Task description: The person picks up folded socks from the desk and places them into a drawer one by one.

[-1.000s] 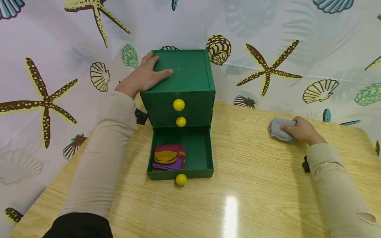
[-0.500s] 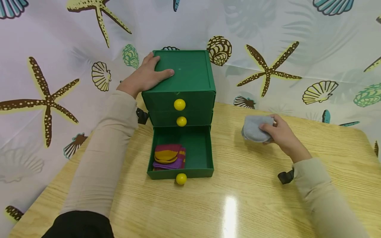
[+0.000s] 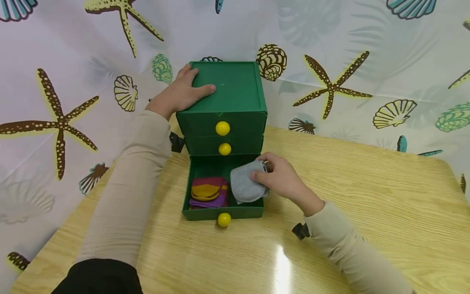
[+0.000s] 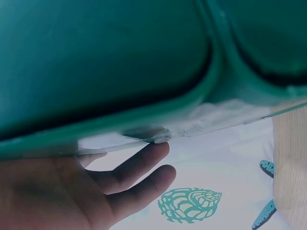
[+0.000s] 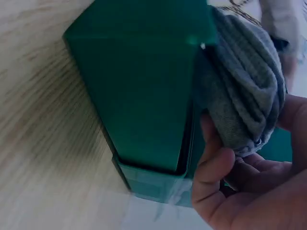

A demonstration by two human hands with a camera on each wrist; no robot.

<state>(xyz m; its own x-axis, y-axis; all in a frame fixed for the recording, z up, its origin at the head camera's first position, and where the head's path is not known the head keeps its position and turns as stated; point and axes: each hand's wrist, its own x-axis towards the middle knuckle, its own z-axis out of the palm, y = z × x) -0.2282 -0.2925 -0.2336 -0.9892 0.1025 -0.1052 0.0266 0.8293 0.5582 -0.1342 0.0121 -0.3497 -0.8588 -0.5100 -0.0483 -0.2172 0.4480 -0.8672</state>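
Observation:
My right hand (image 3: 282,176) pinches a bundle of folded grey socks (image 3: 245,182) between thumb and fingers, over the right part of the pulled-out bottom drawer (image 3: 242,212). In the right wrist view the bundle's layered knit folds (image 5: 247,81) show beside the drawer's side wall (image 5: 139,96). Folded maroon, yellow and purple socks (image 3: 207,192) lie in the drawer's left half. My left hand (image 3: 181,92) rests on the top left edge of the green drawer cabinet (image 3: 231,87), thumb stretched across the top. The left wrist view shows its fingers (image 4: 136,191) extended by the cabinet.
Two upper drawers with yellow knobs (image 3: 222,128) are closed above the open one. The bottom drawer's knob (image 3: 224,219) sticks out in front. A wooden table (image 3: 349,183) extends to the right, and a seashell-print cloth (image 3: 330,36) hangs behind.
My right hand has carried the grey socks leftward from the right side of the table to over the open drawer. The left hand stays on the cabinet.

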